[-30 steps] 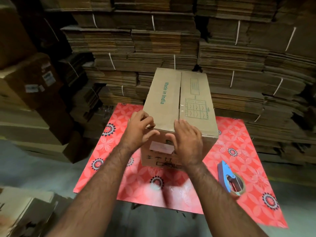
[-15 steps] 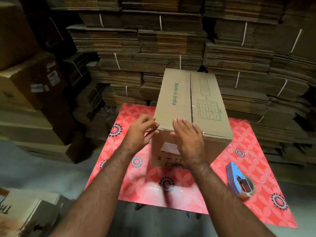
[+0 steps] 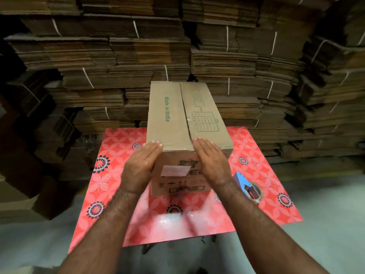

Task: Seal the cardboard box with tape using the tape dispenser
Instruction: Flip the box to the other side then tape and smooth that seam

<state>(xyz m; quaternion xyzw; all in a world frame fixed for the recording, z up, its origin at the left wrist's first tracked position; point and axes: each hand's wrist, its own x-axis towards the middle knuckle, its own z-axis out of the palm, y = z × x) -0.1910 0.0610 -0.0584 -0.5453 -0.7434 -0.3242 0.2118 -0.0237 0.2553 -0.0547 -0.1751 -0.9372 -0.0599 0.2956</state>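
Note:
A closed cardboard box (image 3: 177,123) printed "Made in India" stands on the red flowered table (image 3: 122,175), its two top flaps meeting along a centre seam. A white label sits on its near face. My left hand (image 3: 141,168) lies flat, fingers straight, against the box's near left corner. My right hand (image 3: 212,165) is flat too, fingers straight, over the near right part of the box with fingertips at the top edge by the seam. A blue tape dispenser (image 3: 247,187) with a brown tape roll lies on the table, right of the box, beside my right wrist.
Tall bundles of flattened cardboard (image 3: 237,62) tied with white string fill the wall behind the table. More stacked boxes (image 3: 29,135) stand at the left. Grey floor (image 3: 325,224) surrounds the table's near and right edges.
My left hand's fingers have uncurled from the box's near top edge and now lie flat at its left corner. The right hand stays flat. The view shifted left.

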